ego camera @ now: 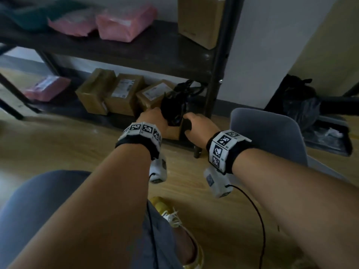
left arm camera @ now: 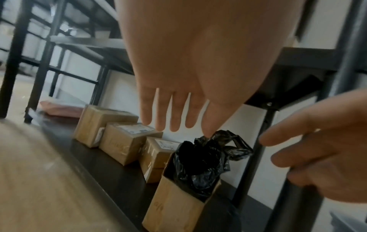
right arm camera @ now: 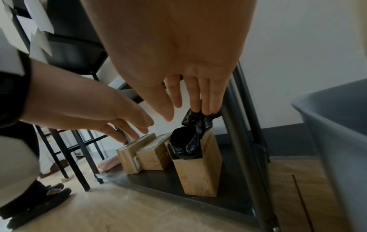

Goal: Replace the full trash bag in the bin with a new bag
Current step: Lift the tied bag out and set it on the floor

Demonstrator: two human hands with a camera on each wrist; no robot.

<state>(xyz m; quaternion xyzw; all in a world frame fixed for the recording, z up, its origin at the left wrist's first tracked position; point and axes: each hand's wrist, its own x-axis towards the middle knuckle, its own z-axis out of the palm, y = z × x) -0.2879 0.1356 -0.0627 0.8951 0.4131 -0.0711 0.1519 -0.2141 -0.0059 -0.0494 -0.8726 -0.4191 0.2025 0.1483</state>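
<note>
Head view. Both arms out toward the low rack (ego camera: 136, 53). Left hand (ego camera: 153, 118) up against the black bag (ego camera: 172, 109). Right hand (ego camera: 200, 126) at the side of the open box (ego camera: 174, 133), with the bag poking out of the top of it. Fingers hidden here, so cannot tell the grip. Three shut boxes (ego camera: 108, 92) in a row just left of the open one. Grey bin (ego camera: 268, 133) on the floor just right of the right hand. Full bag (ego camera: 299, 105), black and tied, by the wall behind the bin.

Left wrist view. Left hand (left arm camera: 178, 70) flat, fingers (left arm camera: 176, 119) straight and a bit apart, holding nothing. Thumb (left arm camera: 208, 124) tip touching the crumpled top of the bag (left arm camera: 200, 163). Bag stuffed down into the box (left arm camera: 176, 207), which stands upright on the bottom board. Right hand (left arm camera: 321, 149) near the bag on the right, fingers loose, not on it.

Right wrist view. Right hand (right arm camera: 168, 62) stretched out, fingers (right arm camera: 206, 108) straight. Two tips right at the bag's (right arm camera: 188, 138) top edge; touching or pinching, cannot tell. Left hand (right arm camera: 89, 109) loose over the shut boxes (right arm camera: 152, 155). Box (right arm camera: 198, 175) upright beside the rack's post. Bin (right arm camera: 337, 133) close on the right.
</note>
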